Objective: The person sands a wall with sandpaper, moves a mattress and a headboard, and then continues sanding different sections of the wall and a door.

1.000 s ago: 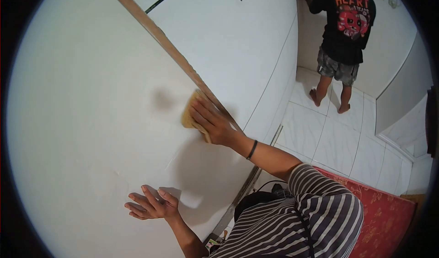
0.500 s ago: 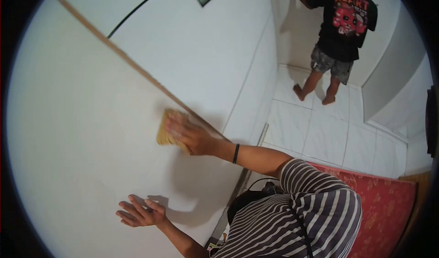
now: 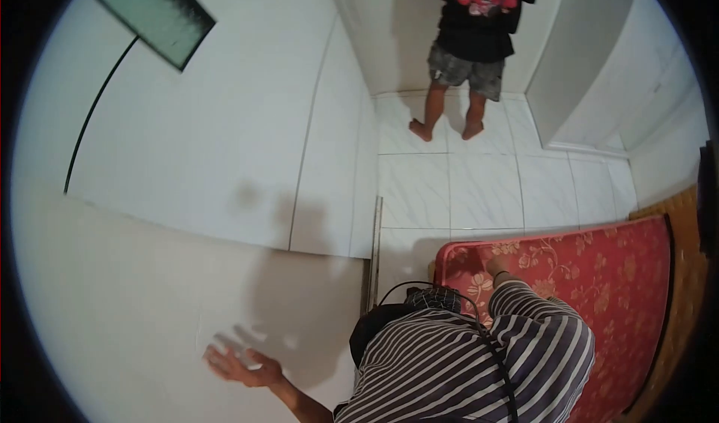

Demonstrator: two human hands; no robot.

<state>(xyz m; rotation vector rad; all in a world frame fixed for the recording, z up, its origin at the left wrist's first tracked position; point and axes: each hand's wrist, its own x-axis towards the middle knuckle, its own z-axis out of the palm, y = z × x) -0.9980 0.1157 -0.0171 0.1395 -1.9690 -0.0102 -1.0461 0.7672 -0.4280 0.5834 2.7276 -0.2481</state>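
on the head view i have the left hand [image 3: 241,366] low in the frame, laid flat against the white panel [image 3: 135,303], its fingers [image 3: 223,352] spread wide and holding nothing. the hand is blurred, so i cannot make out each fingertip, but palm and fingers look to be touching the surface, with their shadow falling on the panel just above them. the panel runs up and away from those fingers, and its upper edge meets the white wall [image 3: 225,123] well beyond the fingertips. on that wall, far past the fingers, a thin black line [image 3: 90,123] curves up towards a dark rectangle [image 3: 150,14]. on the wrist side of the left hand the panel ends at a narrow wooden strip [image 3: 372,251] that stands on edge by the tiled floor [image 3: 449,191]. the right hand [image 3: 496,264] is out at the end of the striped sleeve [image 3: 524,310], resting on the red mattress [image 3: 599,273] near its corner. only a small part of the hand shows above the cuff, so i cannot tell whether its fingers are curled or flat, or whether they have anything in them. between the two hands, close to the body, lies a dark bundle [image 3: 419,303] with a thin cable looping over it. beyond the right hand's fingers, across the floor tiles, another person [image 3: 475,33] stands barefoot facing the far wall, in a black shirt and grey shorts, well apart from both hands.
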